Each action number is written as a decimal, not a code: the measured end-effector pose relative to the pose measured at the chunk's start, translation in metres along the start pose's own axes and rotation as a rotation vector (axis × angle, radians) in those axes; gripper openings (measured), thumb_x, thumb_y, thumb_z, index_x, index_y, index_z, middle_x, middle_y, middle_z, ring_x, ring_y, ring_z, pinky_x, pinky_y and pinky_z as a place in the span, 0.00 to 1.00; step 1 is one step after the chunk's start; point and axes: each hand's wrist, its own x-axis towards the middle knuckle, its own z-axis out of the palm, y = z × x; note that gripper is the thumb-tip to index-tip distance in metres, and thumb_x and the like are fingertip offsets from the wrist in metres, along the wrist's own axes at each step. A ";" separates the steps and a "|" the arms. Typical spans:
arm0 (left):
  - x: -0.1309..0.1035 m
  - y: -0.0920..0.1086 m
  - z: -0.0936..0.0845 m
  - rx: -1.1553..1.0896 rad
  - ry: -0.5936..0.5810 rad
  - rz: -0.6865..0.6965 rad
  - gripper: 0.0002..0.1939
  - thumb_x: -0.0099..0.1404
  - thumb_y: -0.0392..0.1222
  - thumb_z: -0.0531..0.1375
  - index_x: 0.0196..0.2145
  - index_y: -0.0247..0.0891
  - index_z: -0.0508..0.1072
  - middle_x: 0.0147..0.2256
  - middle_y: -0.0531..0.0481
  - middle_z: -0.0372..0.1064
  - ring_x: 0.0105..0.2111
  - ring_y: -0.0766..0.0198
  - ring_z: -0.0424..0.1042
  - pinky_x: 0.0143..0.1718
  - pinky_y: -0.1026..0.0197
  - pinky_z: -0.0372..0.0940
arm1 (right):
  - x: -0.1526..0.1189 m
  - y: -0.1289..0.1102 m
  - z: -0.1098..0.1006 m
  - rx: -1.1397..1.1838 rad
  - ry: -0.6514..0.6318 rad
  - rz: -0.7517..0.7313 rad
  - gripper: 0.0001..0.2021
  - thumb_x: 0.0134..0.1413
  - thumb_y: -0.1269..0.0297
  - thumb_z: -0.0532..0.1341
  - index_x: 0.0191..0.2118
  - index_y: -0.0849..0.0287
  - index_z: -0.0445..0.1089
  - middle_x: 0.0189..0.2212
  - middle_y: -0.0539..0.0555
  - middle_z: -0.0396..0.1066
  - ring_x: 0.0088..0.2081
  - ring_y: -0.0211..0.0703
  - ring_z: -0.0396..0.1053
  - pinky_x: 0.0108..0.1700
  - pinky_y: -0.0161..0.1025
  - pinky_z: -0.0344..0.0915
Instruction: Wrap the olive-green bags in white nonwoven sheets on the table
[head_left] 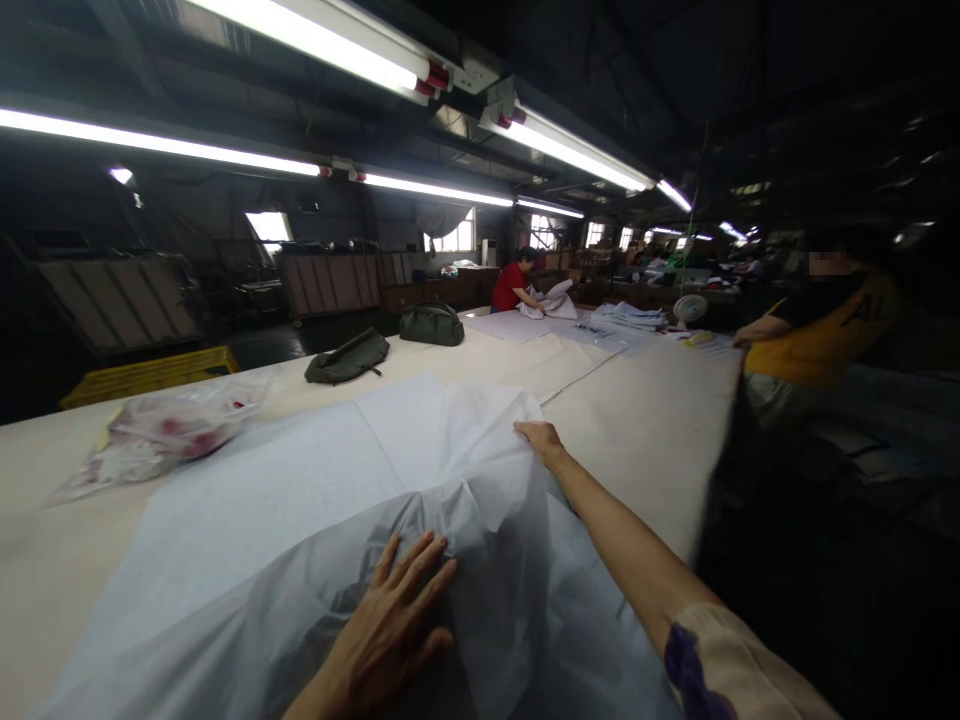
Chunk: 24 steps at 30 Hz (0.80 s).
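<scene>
A large sheet of thin white fabric [300, 490] lies spread and partly folded over on the table in front of me. My left hand [394, 620] rests on the near, greyish-looking layer with its fingers spread, and creases run out from the fingertips. Farther off to the right, my right hand [538, 438] is closed on the fabric's edge, which is raised and bunched there. The fingertips of that hand are partly hidden by the cloth.
The long cream table [652, 430] carries a clear plastic bag [180, 425], a dark green cloth item [349, 357] and a dark green bag [432, 324]. A person in red [514, 287] handles cloth at the far end. Another person in yellow [817, 320] stands at the right edge.
</scene>
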 end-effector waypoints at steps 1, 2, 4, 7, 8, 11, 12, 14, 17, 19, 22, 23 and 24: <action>-0.001 0.000 0.001 -0.009 -0.004 -0.004 0.33 0.67 0.59 0.54 0.65 0.45 0.55 0.63 0.46 0.58 0.64 0.53 0.53 0.68 0.44 0.44 | -0.001 0.003 -0.003 0.016 0.020 -0.005 0.11 0.40 0.59 0.69 0.23 0.62 0.73 0.20 0.50 0.72 0.24 0.40 0.68 0.26 0.34 0.63; -0.001 0.000 0.002 -0.018 -0.009 -0.007 0.33 0.67 0.58 0.55 0.65 0.45 0.55 0.63 0.46 0.58 0.64 0.53 0.53 0.68 0.43 0.44 | -0.002 0.006 -0.006 0.032 0.036 -0.003 0.11 0.41 0.59 0.68 0.24 0.62 0.73 0.21 0.50 0.72 0.24 0.40 0.68 0.25 0.33 0.63; -0.001 0.001 0.002 -0.034 -0.020 -0.015 0.32 0.68 0.57 0.55 0.65 0.45 0.55 0.63 0.46 0.57 0.65 0.52 0.52 0.67 0.42 0.45 | -0.002 0.013 -0.009 0.058 0.066 0.010 0.11 0.40 0.58 0.68 0.25 0.61 0.74 0.21 0.51 0.73 0.25 0.41 0.69 0.26 0.33 0.64; -0.001 0.002 0.001 -0.048 -0.030 -0.024 0.32 0.68 0.55 0.55 0.66 0.44 0.54 0.63 0.46 0.57 0.64 0.53 0.52 0.68 0.41 0.45 | -0.002 0.021 -0.008 0.056 0.097 0.037 0.10 0.38 0.59 0.69 0.23 0.61 0.73 0.19 0.51 0.72 0.25 0.42 0.69 0.25 0.34 0.64; -0.002 0.002 0.001 -0.051 -0.032 -0.028 0.32 0.68 0.55 0.55 0.66 0.44 0.54 0.63 0.46 0.58 0.64 0.53 0.52 0.68 0.41 0.45 | -0.002 0.023 -0.007 0.046 0.097 0.047 0.10 0.37 0.60 0.70 0.23 0.62 0.73 0.19 0.51 0.72 0.25 0.42 0.69 0.25 0.34 0.64; -0.002 0.002 0.001 -0.071 -0.039 -0.046 0.30 0.68 0.54 0.55 0.65 0.45 0.55 0.62 0.48 0.59 0.64 0.53 0.53 0.67 0.41 0.47 | -0.008 0.026 -0.008 -0.017 0.064 0.071 0.11 0.37 0.61 0.70 0.22 0.62 0.72 0.19 0.53 0.72 0.25 0.43 0.70 0.25 0.35 0.65; -0.002 0.002 0.002 -0.086 -0.041 -0.055 0.30 0.69 0.54 0.55 0.65 0.46 0.56 0.62 0.48 0.59 0.64 0.53 0.53 0.67 0.40 0.48 | -0.010 0.025 -0.009 -0.051 0.049 0.076 0.11 0.38 0.61 0.70 0.22 0.63 0.72 0.19 0.54 0.73 0.25 0.44 0.71 0.26 0.35 0.66; -0.002 0.003 0.003 -0.124 -0.049 -0.076 0.31 0.69 0.53 0.55 0.65 0.45 0.54 0.60 0.47 0.61 0.63 0.53 0.56 0.66 0.40 0.50 | -0.016 0.021 -0.013 -0.134 0.024 0.078 0.10 0.41 0.61 0.69 0.22 0.63 0.73 0.21 0.56 0.74 0.27 0.46 0.72 0.28 0.37 0.67; -0.002 0.004 0.005 -0.164 -0.042 -0.111 0.35 0.68 0.53 0.56 0.67 0.44 0.48 0.57 0.46 0.64 0.60 0.54 0.60 0.66 0.41 0.51 | -0.022 0.006 -0.019 -0.295 0.024 0.047 0.09 0.44 0.62 0.68 0.25 0.64 0.74 0.26 0.59 0.76 0.36 0.52 0.75 0.35 0.41 0.69; -0.002 0.005 0.005 -0.174 -0.027 -0.129 0.36 0.68 0.53 0.57 0.68 0.44 0.47 0.56 0.45 0.65 0.59 0.53 0.61 0.65 0.39 0.52 | -0.026 -0.010 -0.019 -0.415 0.056 -0.004 0.09 0.44 0.64 0.69 0.31 0.64 0.76 0.34 0.62 0.77 0.46 0.58 0.72 0.45 0.45 0.68; -0.003 0.005 0.007 -0.190 -0.021 -0.132 0.36 0.67 0.54 0.57 0.67 0.45 0.48 0.57 0.44 0.64 0.60 0.50 0.59 0.63 0.36 0.54 | -0.043 -0.035 -0.004 -0.578 0.093 -0.174 0.18 0.48 0.64 0.67 0.47 0.60 0.73 0.54 0.63 0.69 0.62 0.58 0.56 0.62 0.53 0.52; -0.003 0.005 0.007 -0.191 -0.020 -0.131 0.35 0.67 0.55 0.56 0.67 0.45 0.49 0.58 0.43 0.63 0.61 0.49 0.58 0.63 0.36 0.55 | -0.052 -0.042 0.005 -0.681 0.041 -0.283 0.18 0.53 0.63 0.64 0.51 0.58 0.71 0.59 0.63 0.64 0.65 0.56 0.51 0.65 0.55 0.44; -0.003 0.006 0.008 -0.186 -0.016 -0.130 0.35 0.67 0.56 0.56 0.67 0.45 0.50 0.59 0.43 0.62 0.62 0.48 0.56 0.62 0.35 0.56 | -0.063 -0.048 0.016 -0.805 -0.061 -0.406 0.17 0.58 0.62 0.60 0.53 0.57 0.69 0.61 0.62 0.61 0.67 0.55 0.47 0.66 0.58 0.37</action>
